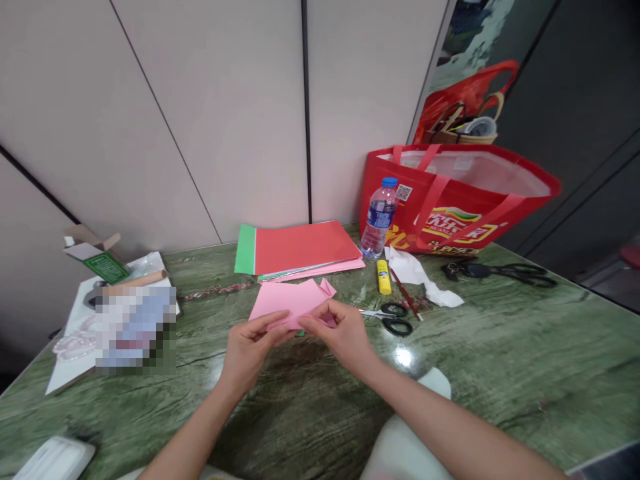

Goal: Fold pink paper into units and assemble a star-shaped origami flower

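A folded pink paper sheet is held just above the green marble table at its middle. My left hand pinches the sheet's near left edge between thumb and fingers. My right hand pinches the near right edge, fingers closed on a fold. Both hands almost meet under the paper. A little farther back lies a stack of coloured paper, red on top with green and pink edges showing.
Small black-handled scissors, a yellow glue stick, a thin red stick and crumpled white paper lie to the right. A water bottle and a red shopping bag stand at the back right. Large black scissors lie far right. Boxes and papers sit at left.
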Motion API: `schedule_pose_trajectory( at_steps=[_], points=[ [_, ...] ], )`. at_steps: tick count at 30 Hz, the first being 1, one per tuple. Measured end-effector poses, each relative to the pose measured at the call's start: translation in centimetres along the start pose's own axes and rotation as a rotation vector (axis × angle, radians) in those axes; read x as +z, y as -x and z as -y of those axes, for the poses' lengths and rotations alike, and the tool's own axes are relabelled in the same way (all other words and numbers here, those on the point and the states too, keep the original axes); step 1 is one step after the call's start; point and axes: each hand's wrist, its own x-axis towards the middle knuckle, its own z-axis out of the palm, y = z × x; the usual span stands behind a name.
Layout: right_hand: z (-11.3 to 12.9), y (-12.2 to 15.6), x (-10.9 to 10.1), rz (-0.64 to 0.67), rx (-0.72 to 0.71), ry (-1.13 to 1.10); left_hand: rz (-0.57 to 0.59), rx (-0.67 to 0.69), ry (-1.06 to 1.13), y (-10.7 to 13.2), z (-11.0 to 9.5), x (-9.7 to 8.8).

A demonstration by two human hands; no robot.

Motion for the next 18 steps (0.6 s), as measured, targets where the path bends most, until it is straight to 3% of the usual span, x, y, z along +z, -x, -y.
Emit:
schedule_pose_trajectory(
  at_steps=[18],
  points=[
    [-0.79, 0.14, 0.38, -0.04, 0.006, -0.062, -0.01, 0.004, 0.013, 0.1, 0.07, 0.11]
  ],
)
